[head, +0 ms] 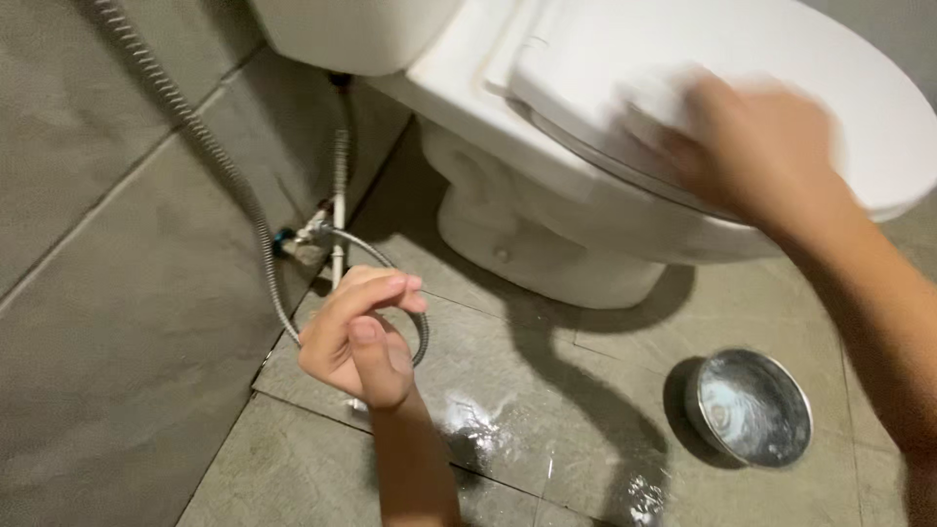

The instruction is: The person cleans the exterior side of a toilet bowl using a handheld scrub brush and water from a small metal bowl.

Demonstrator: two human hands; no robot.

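Lid: white toilet lid (683,59) down, blurred right hand (752,146) pressing a pale cloth (654,102) on it.
Left hand (356,337): loosely curled, empty, above wet floor (527,429).
Risk: a slip on the wet tiles, or knocking the steel bowl (750,408).

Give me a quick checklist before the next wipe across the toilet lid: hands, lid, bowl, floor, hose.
1. Right hand on the toilet lid: ok, though blurred.
2. Cloth under that hand: cannot tell, only a pale smear shows.
3. Lid down and closed: ok.
4. Left hand free: ok, it holds nothing and hangs over the floor.
5. Metal bowl upright on the floor, apart from the toilet: ok.
6. Floor tiles dry: not ok, wet patches shine.
7. Metal hose clear of both hands: ok.
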